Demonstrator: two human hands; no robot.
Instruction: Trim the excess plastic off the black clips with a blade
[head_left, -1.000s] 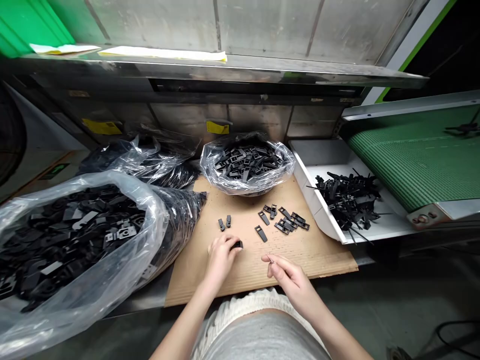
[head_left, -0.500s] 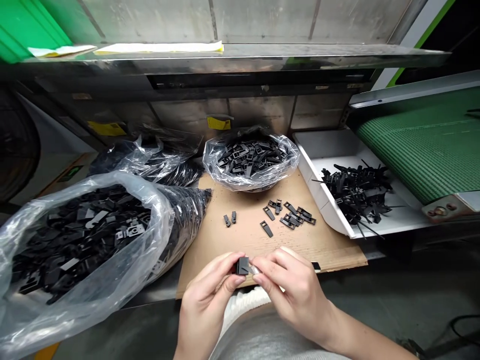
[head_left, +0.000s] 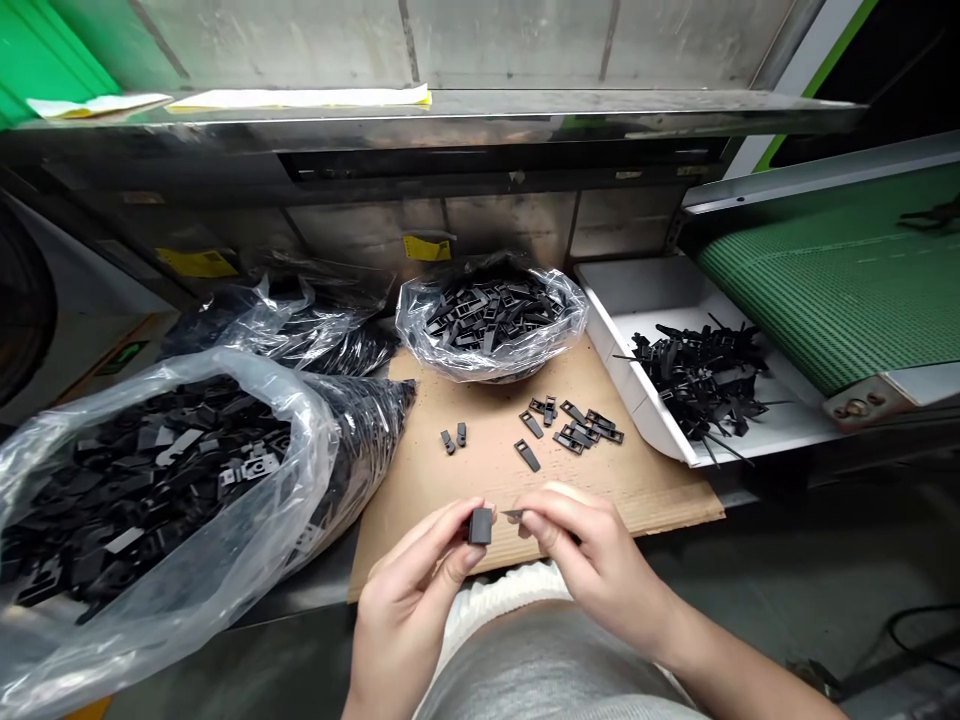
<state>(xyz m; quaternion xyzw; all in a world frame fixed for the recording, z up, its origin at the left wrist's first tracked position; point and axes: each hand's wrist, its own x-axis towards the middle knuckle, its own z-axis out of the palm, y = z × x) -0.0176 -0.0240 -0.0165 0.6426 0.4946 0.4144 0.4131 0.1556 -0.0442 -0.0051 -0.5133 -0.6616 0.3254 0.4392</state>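
Note:
My left hand (head_left: 416, 580) pinches a small black block (head_left: 481, 526) between thumb and fingers, above the near edge of the cardboard sheet (head_left: 420, 480). To its right, my right hand (head_left: 592, 545) holds a small pointed blade (head_left: 513, 514) by its rear part, its tip toward the block with a gap between them. Beyond my hands, several flat black clips (head_left: 527, 455) lie scattered on the cardboard. Two small black pieces (head_left: 448, 442) rest left of the clips.
A large open bag of black parts (head_left: 315, 440) stands at the left, and a smaller bag (head_left: 487, 368) at the back. The white tray (head_left: 622, 370) at the right holds thin black pieces, beside a green conveyor belt (head_left: 840, 280). A metal shelf (head_left: 480, 128) crosses above.
The blade in my right hand has moved off the block, opening a gap. My left hand still holds the block. The view has shifted slightly, and a dark piece shows more on the belt.

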